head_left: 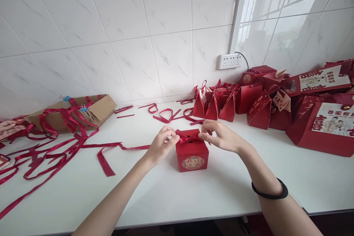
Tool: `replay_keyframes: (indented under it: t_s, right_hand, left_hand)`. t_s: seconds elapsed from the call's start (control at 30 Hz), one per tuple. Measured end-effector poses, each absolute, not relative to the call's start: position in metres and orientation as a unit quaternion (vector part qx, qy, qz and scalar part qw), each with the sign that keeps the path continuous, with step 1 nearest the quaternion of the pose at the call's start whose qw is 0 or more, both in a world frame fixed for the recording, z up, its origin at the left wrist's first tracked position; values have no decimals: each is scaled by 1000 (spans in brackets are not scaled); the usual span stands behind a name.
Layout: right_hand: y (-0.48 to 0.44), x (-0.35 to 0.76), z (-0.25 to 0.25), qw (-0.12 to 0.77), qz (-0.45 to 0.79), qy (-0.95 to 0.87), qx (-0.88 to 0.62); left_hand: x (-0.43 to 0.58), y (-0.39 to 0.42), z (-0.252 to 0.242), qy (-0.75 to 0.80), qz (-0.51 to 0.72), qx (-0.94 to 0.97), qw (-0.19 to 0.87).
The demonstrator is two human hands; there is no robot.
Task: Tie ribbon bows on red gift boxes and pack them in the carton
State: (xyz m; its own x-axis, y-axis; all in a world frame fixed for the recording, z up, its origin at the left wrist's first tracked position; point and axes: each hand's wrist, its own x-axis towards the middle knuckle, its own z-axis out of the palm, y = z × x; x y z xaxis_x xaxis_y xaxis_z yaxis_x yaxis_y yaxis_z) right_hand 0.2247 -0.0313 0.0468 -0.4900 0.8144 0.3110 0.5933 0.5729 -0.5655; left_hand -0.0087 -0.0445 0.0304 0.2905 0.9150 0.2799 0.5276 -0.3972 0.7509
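Note:
A small red gift box (193, 155) with gold lettering on its front stands upright on the white table (166, 191). Across its top lies a red ribbon bow (189, 138). At the left end of the bow, my left hand (163, 143) pinches the ribbon between thumb and fingers. My right hand (221, 135) pinches the bow's other end, above the box's right top edge. A black band circles my right wrist.
Long loose red ribbons (83, 136) trail over the table's left side. A cardboard box (102, 112) with blue clips stands behind them, and another person's hand (11, 129) is at the far left. Several finished-looking red boxes (257, 108) crowd the right, below a power socket (229, 61).

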Motion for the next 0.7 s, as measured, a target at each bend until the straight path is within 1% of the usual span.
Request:
replay_keyframes:
  t_s: [0.1, 0.27, 0.5, 0.7]
  right_hand:
    - [-31, 225, 46, 262, 207, -833, -442]
    - [-31, 224, 46, 247, 226, -840, -428]
    - [-33, 219, 45, 276, 298, -833, -376]
    - [-29, 215, 38, 291, 356, -804, -376]
  left_hand:
    - [-2, -48, 36, 530, 341, 710, 314]
    - [3, -53, 41, 536, 324, 705, 333]
    - [2, -54, 41, 534, 346, 700, 325]
    - [2, -55, 41, 531, 326, 722, 301]
